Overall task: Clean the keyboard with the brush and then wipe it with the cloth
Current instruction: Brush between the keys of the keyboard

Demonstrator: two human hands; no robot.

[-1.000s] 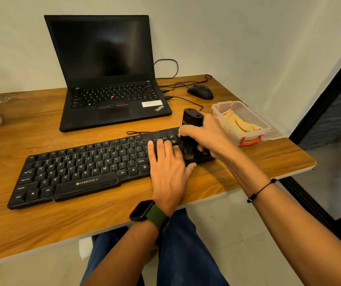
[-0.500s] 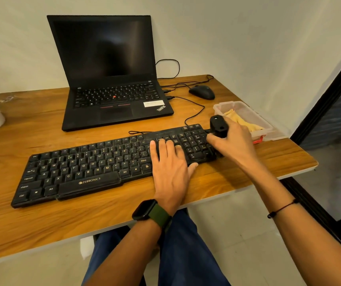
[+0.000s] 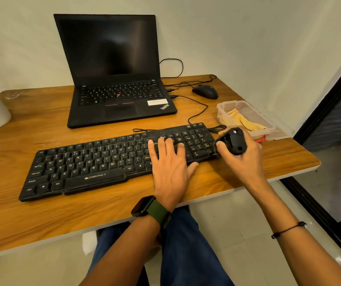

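The keyboard point(image 3: 116, 159) lay along the front of the desk point(image 3: 41, 213), slightly askew, its right end nearest the right edge. The left hand point(image 3: 170, 162) rested flat on the keys beside the number pad, fingers straight, thumb on the wood at the front edge of the keyboard. The right hand point(image 3: 241, 155) curled round the brush point(image 3: 234, 141) — a stubby black thing, held just off the keyboard's right end; whether its bristles touched the keys, I could not tell. The cloth point(image 3: 245, 121), yellow, sat in a clear box point(image 3: 226, 106) near the desk's right edge, just behind the brush. Toward the back stood an open laptop point(image 3: 114, 79), screen dark, and a mouse point(image 3: 205, 91) by the back right corner.
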